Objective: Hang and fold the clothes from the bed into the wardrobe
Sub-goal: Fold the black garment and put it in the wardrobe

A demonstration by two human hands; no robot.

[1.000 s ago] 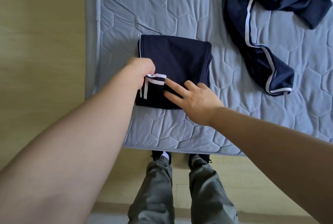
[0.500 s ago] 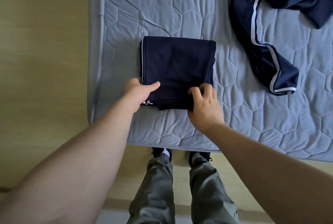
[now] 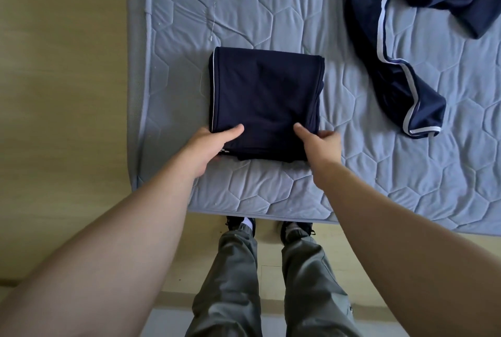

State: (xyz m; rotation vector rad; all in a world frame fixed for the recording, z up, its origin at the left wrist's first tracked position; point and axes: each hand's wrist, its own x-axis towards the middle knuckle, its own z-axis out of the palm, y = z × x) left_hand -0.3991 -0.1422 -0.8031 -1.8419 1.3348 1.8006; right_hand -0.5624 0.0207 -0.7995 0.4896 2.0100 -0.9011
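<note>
A folded navy garment [image 3: 265,98] with thin white piping lies as a neat square near the front left corner of the bed [image 3: 271,195]. My left hand [image 3: 208,144] grips its near left corner, thumb on top and fingers tucked under. My right hand [image 3: 321,144] grips the near right corner the same way, thumb on top. A second navy garment [image 3: 401,46] with white stripes lies crumpled and unfolded at the back right of the bed.
The bed has a light blue quilted cover; its left edge [image 3: 141,92] and front edge border a yellowish wooden floor [image 3: 62,92]. My legs in grey trousers [image 3: 271,282] and dark shoes stand right at the front edge.
My left hand tucked the white-striped end under the fold. My right hand went from flat on top to gripping the near right corner. Both hands now hold the bundle's near edge.
</note>
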